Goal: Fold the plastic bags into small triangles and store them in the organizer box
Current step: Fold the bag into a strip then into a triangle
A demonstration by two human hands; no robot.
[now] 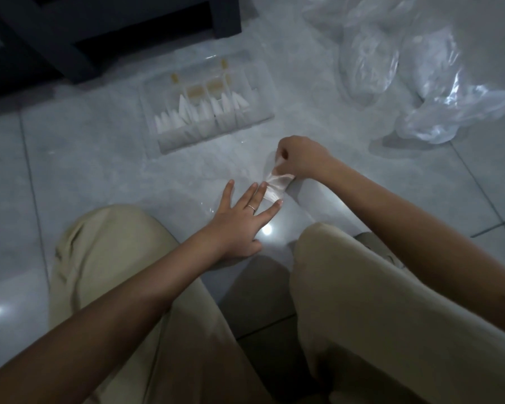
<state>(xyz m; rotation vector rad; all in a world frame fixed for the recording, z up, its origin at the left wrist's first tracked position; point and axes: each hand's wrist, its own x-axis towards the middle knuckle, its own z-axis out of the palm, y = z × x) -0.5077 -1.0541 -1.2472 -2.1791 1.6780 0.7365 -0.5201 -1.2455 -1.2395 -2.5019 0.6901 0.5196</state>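
A clear plastic bag (274, 186) lies as a narrow strip on the tiled floor between my knees. My right hand (299, 160) is shut on its far end and pinches it up off the floor. My left hand (242, 218) lies flat with its fingers spread, and its fingertips press the strip's near end down. A clear organizer box (254, 83) stands on the floor beyond the hands. Several white folded triangles (200, 110) stand upright in its front compartments.
A loose pile of crumpled clear plastic bags (405, 65) lies on the floor at the upper right. Dark furniture (108, 33) stands at the upper left, behind the box. My knees in beige trousers (123, 258) frame the work spot.
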